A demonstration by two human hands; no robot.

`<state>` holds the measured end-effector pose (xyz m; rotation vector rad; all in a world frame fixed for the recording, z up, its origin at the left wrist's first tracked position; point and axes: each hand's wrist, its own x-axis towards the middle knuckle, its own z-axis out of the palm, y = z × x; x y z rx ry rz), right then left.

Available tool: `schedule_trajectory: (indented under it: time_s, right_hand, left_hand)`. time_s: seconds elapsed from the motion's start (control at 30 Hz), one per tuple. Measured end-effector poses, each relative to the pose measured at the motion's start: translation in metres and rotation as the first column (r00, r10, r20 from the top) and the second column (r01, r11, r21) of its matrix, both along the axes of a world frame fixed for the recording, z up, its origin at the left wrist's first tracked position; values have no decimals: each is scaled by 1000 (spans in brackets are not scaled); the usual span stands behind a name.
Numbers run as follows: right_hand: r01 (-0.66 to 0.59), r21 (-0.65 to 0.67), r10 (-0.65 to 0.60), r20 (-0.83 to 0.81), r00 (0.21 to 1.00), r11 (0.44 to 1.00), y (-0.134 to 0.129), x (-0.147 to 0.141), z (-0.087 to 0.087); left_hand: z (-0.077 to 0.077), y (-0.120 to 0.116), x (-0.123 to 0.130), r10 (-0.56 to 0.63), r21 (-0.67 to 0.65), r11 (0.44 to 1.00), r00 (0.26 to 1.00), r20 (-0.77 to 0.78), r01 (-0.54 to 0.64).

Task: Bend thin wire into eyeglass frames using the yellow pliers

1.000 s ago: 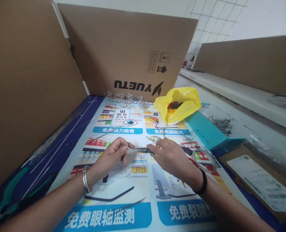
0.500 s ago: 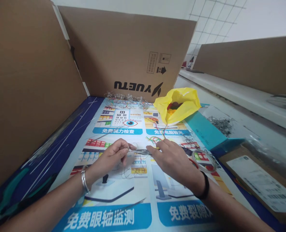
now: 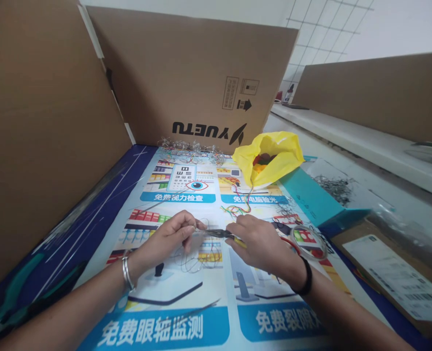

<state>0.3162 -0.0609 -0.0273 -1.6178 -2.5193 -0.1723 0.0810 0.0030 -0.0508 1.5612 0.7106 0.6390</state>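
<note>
In the middle of the head view my left hand (image 3: 178, 231) pinches thin wire between thumb and fingertips. My right hand (image 3: 261, 243) is wrapped round needle-nose pliers (image 3: 219, 234) with yellow and red on the handles. The pliers' jaws point left and reach my left fingertips; whether they grip the wire I cannot tell. Loose loops of thin wire (image 3: 200, 265) hang below the jaws. Just beyond my right hand, coloured threads (image 3: 234, 210) trail from a yellow bag (image 3: 250, 165).
Green-handled pliers (image 3: 20, 287) lie at lower left, near straight wires (image 3: 80, 217). A printed poster (image 3: 223, 278) covers the table. Tangled wire (image 3: 194, 152) lies before a cardboard wall (image 3: 146, 73). A clear spool (image 3: 309, 243), a teal box (image 3: 310, 195) and a labelled parcel (image 3: 394, 275) are at right.
My right hand has drawn slightly right and turned, so more of the pliers' dark jaws and yellow handle shows. My left hand has stayed nearly still.
</note>
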Motion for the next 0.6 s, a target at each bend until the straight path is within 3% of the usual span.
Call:
schedule_trajectory:
  time_s: [0.47, 0.6]
  right_hand:
    - [122, -22, -122, 29, 992, 992, -4, -8, -2]
    - [115, 23, -116, 42, 992, 993, -3, -8, -5]
  left_hand:
    - [5, -1, 2, 16, 6, 1000, 1000, -24, -16]
    - [6, 0, 4, 77, 92, 993, 995, -58, -72]
